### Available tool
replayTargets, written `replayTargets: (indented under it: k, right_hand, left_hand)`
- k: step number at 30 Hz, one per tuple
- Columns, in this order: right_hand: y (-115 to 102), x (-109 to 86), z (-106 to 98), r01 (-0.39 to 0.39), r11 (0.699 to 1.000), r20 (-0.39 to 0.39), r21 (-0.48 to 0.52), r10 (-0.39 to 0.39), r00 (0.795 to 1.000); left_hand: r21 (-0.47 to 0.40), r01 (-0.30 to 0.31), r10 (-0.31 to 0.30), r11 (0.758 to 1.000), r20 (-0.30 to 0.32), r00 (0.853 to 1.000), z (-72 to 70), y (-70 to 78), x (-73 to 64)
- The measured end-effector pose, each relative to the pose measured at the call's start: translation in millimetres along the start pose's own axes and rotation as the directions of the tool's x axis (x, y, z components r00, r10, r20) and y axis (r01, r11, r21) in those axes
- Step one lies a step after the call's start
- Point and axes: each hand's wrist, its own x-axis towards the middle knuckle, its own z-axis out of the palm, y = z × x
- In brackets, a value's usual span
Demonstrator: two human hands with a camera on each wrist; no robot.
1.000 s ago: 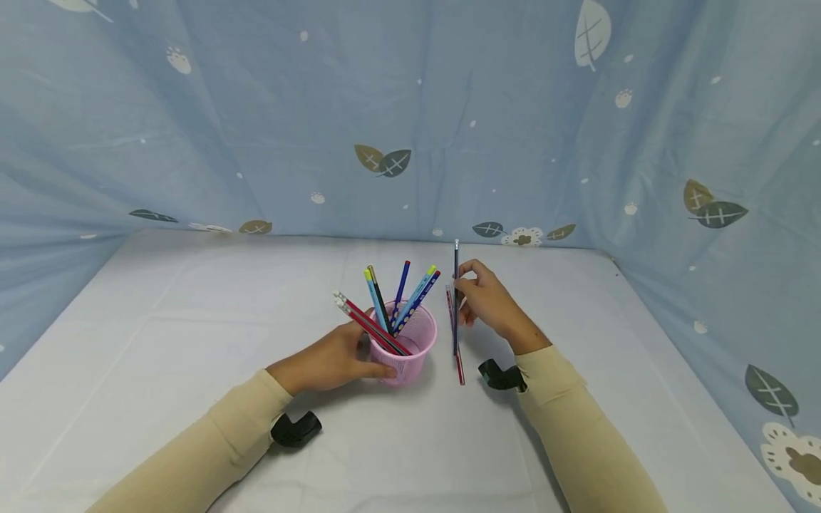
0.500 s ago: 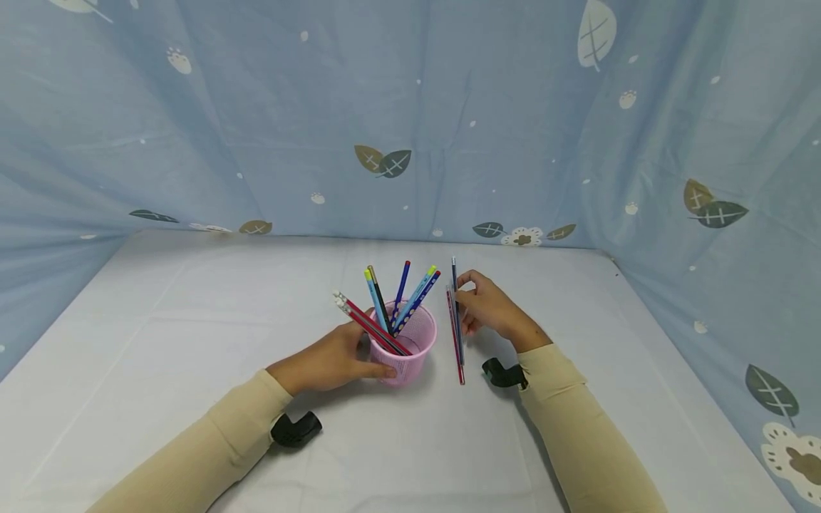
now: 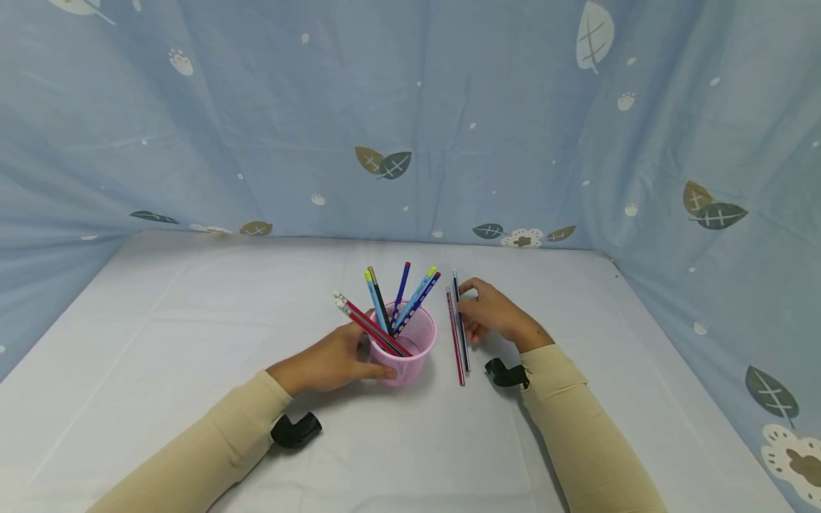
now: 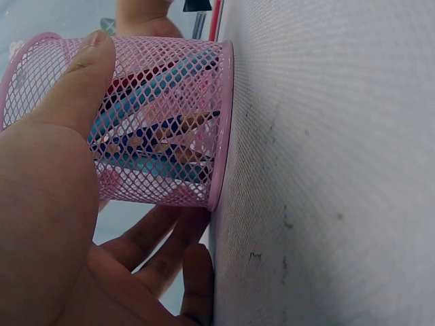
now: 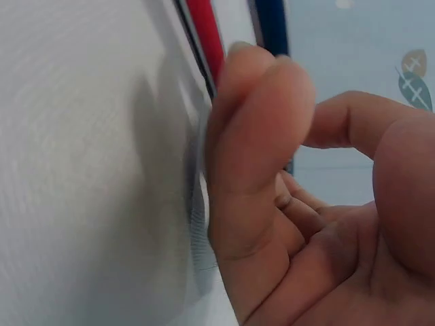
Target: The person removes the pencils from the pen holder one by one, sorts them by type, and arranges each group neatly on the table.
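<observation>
My left hand grips the side of a pink mesh pencil cup, thumb across the front. Red-striped pencils lean left inside it, beside several light blue, dark blue and black ones. Through the mesh in the left wrist view, sharpened pencil tips point toward the base. To the cup's right, my right hand pinches a dark blue pencil between thumb and fingers, low over the table. Close along its left side lies a red pencil, nearly parallel. In the right wrist view, curled fingers partly hide both pencils.
A white cloth covers the table. Behind it and along the sides hangs a blue curtain with leaf and flower prints. Black wrist devices stick out from both sleeves.
My right hand has brought the dark blue pencil down and toward me, from crossing over the red pencil to lying just right of it. The left hand and cup stay put.
</observation>
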Motion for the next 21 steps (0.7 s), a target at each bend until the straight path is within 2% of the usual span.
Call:
replayTargets:
  k: [6, 21]
  right_hand:
    - [3.2, -0.3, 1.7, -0.016, 0.999, 0.021, -0.033, 0.017, 1.000]
    - [0.2, -3.7, 3.7, -0.023, 0.996, 0.009, -0.083, 0.024, 1.000]
  left_hand:
    - [0.007, 0.003, -0.003, 1.000, 0.001, 1.000, 0.0, 1.5, -0.1]
    - [0.014, 0.017, -0.017, 1.000, -0.001, 1.000, 0.4, 2.3, -0.5]
